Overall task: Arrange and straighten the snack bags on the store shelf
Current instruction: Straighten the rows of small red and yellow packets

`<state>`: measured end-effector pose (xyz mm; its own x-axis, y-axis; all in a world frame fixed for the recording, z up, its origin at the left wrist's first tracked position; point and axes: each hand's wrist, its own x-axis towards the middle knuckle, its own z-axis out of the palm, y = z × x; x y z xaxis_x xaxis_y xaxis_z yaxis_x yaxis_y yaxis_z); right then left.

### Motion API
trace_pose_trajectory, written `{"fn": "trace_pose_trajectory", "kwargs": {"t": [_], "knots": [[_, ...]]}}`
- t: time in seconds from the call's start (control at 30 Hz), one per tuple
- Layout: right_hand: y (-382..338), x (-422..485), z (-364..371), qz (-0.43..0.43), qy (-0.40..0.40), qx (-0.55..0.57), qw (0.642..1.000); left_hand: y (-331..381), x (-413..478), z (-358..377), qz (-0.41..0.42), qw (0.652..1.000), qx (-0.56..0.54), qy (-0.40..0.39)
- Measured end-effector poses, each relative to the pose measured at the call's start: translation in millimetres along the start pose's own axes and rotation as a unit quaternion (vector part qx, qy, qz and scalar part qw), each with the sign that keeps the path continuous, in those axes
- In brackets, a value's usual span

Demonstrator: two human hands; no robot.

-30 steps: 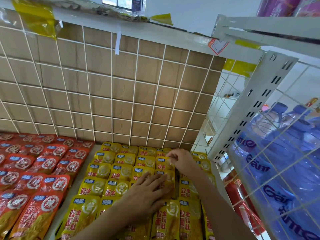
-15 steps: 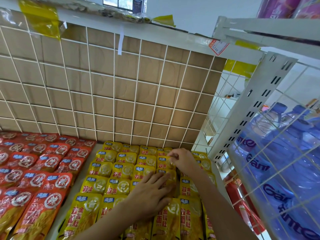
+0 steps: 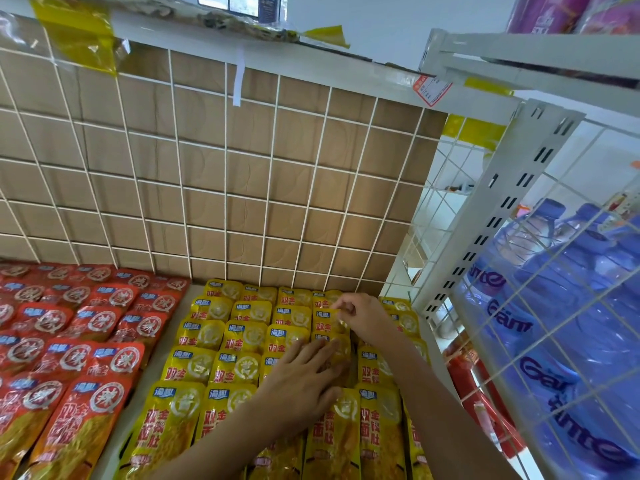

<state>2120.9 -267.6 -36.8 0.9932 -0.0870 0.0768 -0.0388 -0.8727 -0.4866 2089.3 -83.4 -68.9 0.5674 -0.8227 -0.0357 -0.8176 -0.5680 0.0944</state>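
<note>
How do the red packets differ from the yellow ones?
The red bags lie on the left, the yellow bags on the right, a bare strip of shelf between. No hand touches the red bags; on the yellow bags the left hand rests flat and the right hand pinches one. Both are flat pouches in overlapping rows with a blue logo.

yellow snack bags (image 3: 239, 368), red bags (image 3: 79, 337), blue bottles (image 3: 571, 306).

The yellow snack bags (image 3: 173, 420) read "金钱肚". The red snack bags (image 3: 104, 407) carry a circled "辣". The water bottles (image 3: 554, 375) show "Gant".
</note>
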Motion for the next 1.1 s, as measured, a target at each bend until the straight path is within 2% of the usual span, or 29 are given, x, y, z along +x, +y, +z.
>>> {"fn": "trace_pose_trajectory", "kwargs": {"t": [0.23,0.33,0.57,0.63,0.73,0.97,1.03,1.1], "knots": [[0.4,0.4,2.2,0.019,-0.025,-0.043,0.999,1.9,-1.6,-3.9,-0.005,0.999,-0.025,0.019],[-3.7,-4.0,0.5,0.024,-0.035,-0.069,0.997,0.7,-2.2,-5.3,0.029,0.997,-0.061,0.040],[-19.7,-50.9,-12.9,0.017,0.064,-0.038,0.997,-15.1,-22.2,-27.2,-0.020,0.986,-0.154,0.068],[-24.9,-72.2,-15.5,0.022,0.069,-0.035,0.997,-20.8,-29.0,-31.6,-0.024,0.984,-0.164,0.064],[-31.6,-103.7,-16.7,0.044,0.032,-0.033,0.998,-26.7,-38.4,-33.2,-0.015,0.980,-0.179,0.087],[-25.4,-139.6,1.1,0.066,-0.023,-0.102,0.992,-12.1,-54.5,-26.8,0.024,0.989,-0.139,0.048],[-25.3,-144.3,7.2,0.044,0.009,-0.103,0.994,-5.4,-57.4,-27.6,0.058,0.992,-0.082,0.080],[-18.3,-147.4,13.4,0.009,0.062,-0.118,0.991,0.0,-59.4,-23.7,0.074,0.992,-0.077,0.068]]}}
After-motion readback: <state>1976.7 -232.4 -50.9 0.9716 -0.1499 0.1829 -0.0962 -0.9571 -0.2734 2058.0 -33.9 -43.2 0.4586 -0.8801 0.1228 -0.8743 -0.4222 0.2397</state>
